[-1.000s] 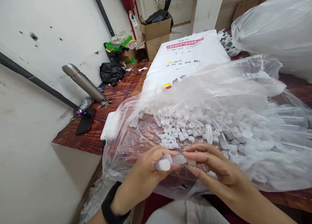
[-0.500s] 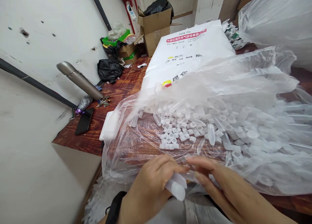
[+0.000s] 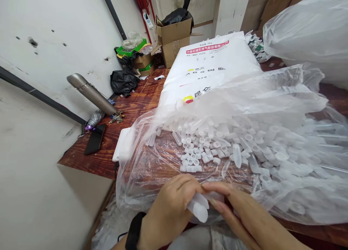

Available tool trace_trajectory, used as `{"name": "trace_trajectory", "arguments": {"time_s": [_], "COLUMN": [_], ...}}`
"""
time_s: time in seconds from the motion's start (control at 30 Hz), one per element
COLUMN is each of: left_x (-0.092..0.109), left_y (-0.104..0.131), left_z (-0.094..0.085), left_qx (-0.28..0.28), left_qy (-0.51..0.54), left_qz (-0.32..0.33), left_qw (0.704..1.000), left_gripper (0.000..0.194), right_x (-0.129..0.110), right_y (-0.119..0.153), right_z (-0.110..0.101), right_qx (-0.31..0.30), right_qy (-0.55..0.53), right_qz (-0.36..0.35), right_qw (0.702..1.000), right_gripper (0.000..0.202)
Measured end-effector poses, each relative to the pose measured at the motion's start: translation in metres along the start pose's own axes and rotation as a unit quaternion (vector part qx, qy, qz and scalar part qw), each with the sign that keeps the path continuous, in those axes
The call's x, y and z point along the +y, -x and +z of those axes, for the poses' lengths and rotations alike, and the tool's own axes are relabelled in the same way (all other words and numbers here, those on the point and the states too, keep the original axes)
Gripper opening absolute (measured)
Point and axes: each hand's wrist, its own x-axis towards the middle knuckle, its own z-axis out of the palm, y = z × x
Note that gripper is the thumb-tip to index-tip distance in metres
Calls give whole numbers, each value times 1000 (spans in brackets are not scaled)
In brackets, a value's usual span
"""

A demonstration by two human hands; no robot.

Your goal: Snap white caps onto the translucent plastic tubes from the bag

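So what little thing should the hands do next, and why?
I think the right hand could gently steady the pale plastic piece between its finger and thumb, because its fingertips are right there beside it. The left hand seems too busy for another job: it's closed around pale tubes, with their ends poking out.

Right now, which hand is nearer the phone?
Left. The left hand is to the right of the phone and closer to the camera; the right hand is farther right, on the far side of the left hand from the phone.
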Motion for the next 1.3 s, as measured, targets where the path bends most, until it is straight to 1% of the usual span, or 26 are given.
{"name": "trace_trajectory", "arguments": {"time_s": [0.07,0.1,0.17,0.2,0.23,0.27,0.37,0.43,0.47,0.53,0.63,0.7,0.77,0.83,0.93,1.03,1.1,1.13,1.23,1.27,1.3], "left_x": [-5,-10,-26,-36,-47,-59,-87,-97,-100,-101,-97,-90,-77,-60,-33,-13,-4,0,10,13,16], "left_y": [-4,-8,-21,-29,-37,-46,-71,-81,-85,-88,-84,-77,-68,-57,-41,-30,-25,-23,-19,-18,-17], "left_z": [-5,-9,-22,-30,-39,-46,-64,-68,-69,-68,-67,-66,-64,-60,-50,-41,-37,-35,-26,-22,-18], "left_qx": [-12,-23,-39,-42,-40,-40,-69,-97,-109,-124,-122,-105,-86,-74,-51,-33,-27,-23,-28,-31,-34], "left_qy": [-16,-26,-62,-88,-111,-129,-156,-169,-174,-181,-181,-177,-164,-141,-32,100,136,148,203,225,246], "left_qz": [27,21,-25,-60,-85,-99,-101,-97,-96,-95,-99,-111,-127,-140,-149,-156,-177,-197,-273,-293,-308], "left_qw": [999,999,997,993,989,986,980,976,974,971,971,972,975,977,987,982,974,969,940,929,919], "left_gripper": [6,10,16,17,17,19,31,38,38,29,10,5,8,12,11,9,10,9,14,16,18], "right_x": [0,2,14,23,33,43,66,73,73,72,68,63,56,46,32,21,17,16,13,12,10], "right_y": [-4,-7,-14,-18,-21,-24,-28,-26,-25,-22,-19,-20,-23,-26,-31,-32,-30,-28,-22,-20,-18], "right_z": [-2,-4,-9,-11,-13,-13,-8,-4,-2,-1,-6,-11,-15,-19,-22,-22,-21,-20,-14,-11,-8], "right_qx": [-18,-23,-8,12,31,40,41,31,27,20,19,30,55,81,93,93,100,107,124,123,116], "right_qy": [-7,7,78,131,192,217,246,249,248,243,236,220,175,110,23,-73,-161,-208,-328,-353,-367], "right_qz": [45,58,58,50,26,14,-1,-18,-26,-37,-33,-6,29,48,49,70,110,141,230,244,248], "right_qw": [999,998,995,990,981,975,968,968,968,969,971,975,983,989,994,990,976,962,908,895,889], "right_gripper": [31,31,31,31,31,31,32,34,35,36,36,35,32,27,24,20,15,16,24,26,27]}}
